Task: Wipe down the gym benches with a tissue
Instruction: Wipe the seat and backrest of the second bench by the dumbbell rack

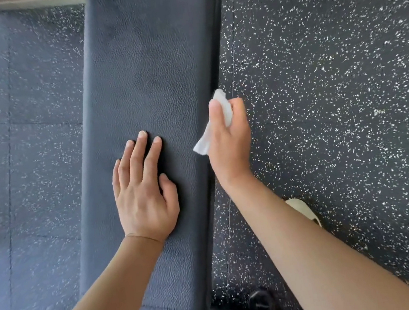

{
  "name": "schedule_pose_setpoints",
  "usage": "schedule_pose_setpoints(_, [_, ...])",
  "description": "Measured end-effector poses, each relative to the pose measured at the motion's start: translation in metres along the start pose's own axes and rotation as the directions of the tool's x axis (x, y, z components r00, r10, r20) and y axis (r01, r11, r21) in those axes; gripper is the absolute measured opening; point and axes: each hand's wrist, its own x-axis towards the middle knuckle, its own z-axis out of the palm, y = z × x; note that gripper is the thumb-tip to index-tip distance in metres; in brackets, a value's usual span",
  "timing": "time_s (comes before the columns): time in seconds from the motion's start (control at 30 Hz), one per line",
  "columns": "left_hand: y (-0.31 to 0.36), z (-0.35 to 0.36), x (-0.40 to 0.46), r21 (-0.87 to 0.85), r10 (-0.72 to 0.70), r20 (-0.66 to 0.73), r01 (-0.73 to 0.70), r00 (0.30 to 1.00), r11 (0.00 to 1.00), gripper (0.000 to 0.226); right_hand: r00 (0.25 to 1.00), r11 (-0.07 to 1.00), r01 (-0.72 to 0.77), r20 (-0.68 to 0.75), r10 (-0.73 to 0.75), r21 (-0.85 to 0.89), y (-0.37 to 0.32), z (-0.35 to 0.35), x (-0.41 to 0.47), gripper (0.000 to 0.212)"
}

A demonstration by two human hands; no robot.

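Head view: right hand (229, 136) grips tissue (222, 116) beside bench (141, 67).

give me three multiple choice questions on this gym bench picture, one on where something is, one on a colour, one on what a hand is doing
1. Where is the tissue?
A. flat on the bench top
B. in the right hand at the bench's right edge
C. on the floor

2. What colour is the tissue?
A. white
B. blue
C. yellow

3. What is the left hand doing?
A. gripping a bottle
B. hanging off the bench
C. resting flat on the bench

Answers:
1 B, the right hand grips it beside the right edge.
2 A, it shows white against the dark speckled floor.
3 C, its fingers lie straight on the padding.
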Motion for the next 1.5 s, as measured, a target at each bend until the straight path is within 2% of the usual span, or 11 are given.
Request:
schedule_pose_setpoints(0.2, [0.005, -0.005, -0.001, -0.033, -0.008, -0.004, 0.008, 1.0, 0.999, 0.063, 0.983, 0.995, 0.055, 0.178, -0.039, -0.088, 0.06, -0.048, -0.135, 0.03])
schedule_pose_setpoints(0.33, [0.01, -0.009, -0.023, -0.068, -0.097, 0.009, 0.098, 0.995, 0.993, 0.06, 0.967, 0.992, 0.062, 0.253, -0.033, -0.106, 0.087, -0.069, -0.197, 0.023])
schedule_pose_setpoints(0.43, [0.003, -0.015, -0.079, -0.047, -0.095, 0.058, 0.097, 0.994, 0.994, 0.061, 0.973, 0.993, 0.086, 0.219, -0.067, -0.075, 0.072, -0.057, -0.183, 0.022])
schedule_pose_setpoints(0.6, [-0.018, -0.024, -0.175, 0.003, -0.087, 0.095, 0.087, 0.992, 0.996, 0.062, 0.998, 0.997, 0.065, 0.022, -0.064, -0.049, 0.04, -0.024, -0.095, 0.027])
schedule_pose_setpoints(0.73, [-0.023, -0.02, -0.198, 0.02, -0.086, 0.032, 0.086, 0.996, 0.996, 0.066, 0.981, 0.975, 0.19, -0.013, -0.193, -0.119, 0.051, -0.022, -0.112, 0.028])
schedule_pose_setpoints(0.97, [-0.024, -0.018, -0.198, 0.012, -0.071, -0.01, 0.072, 0.997, 0.997, 0.068, 0.891, 0.875, 0.403, 0.333, -0.309, -0.268, 0.128, -0.084, -0.265, 0.028])
schedule_pose_setpoints(1.07, [-0.027, -0.016, -0.196, -0.055, -0.142, -0.062, 0.139, 0.988, 0.989, 0.064, 0.807, 0.761, 0.548, 0.457, -0.373, -0.347, 0.117, -0.091, -0.25, 0.031])
schedule_pose_setpoints(1.17, [-0.026, -0.017, -0.198, -0.085, -0.239, -0.116, 0.23, 0.964, 0.969, 0.06, 0.677, 0.536, 0.731, 0.548, -0.491, -0.422, 0.083, -0.071, -0.205, 0.035])
schedule_pose_setpoints(1.33, [-0.031, -0.028, -0.192, -0.125, -0.255, -0.069, 0.245, 0.965, 0.961, 0.055, 0.577, 0.195, 0.802, 0.646, -0.5, -0.565, 0.024, -0.005, -0.15, 0.034])
schedule_pose_setpoints(1.43, [-0.05, -0.038, -0.191, -0.141, -0.328, -0.081, 0.315, 0.941, 0.939, 0.049, 0.474, 0.085, 0.866, 0.753, -0.457, -0.493, 0.021, 0.028, -0.164, 0.034])
schedule_pose_setpoints(1.5, [-0.065, -0.041, -0.196, -0.14, -0.459, -0.094, 0.444, 0.884, 0.885, 0.05, 0.346, 0.052, 0.932, 0.835, -0.427, -0.36, 0.027, 0.052, -0.186, 0.035])
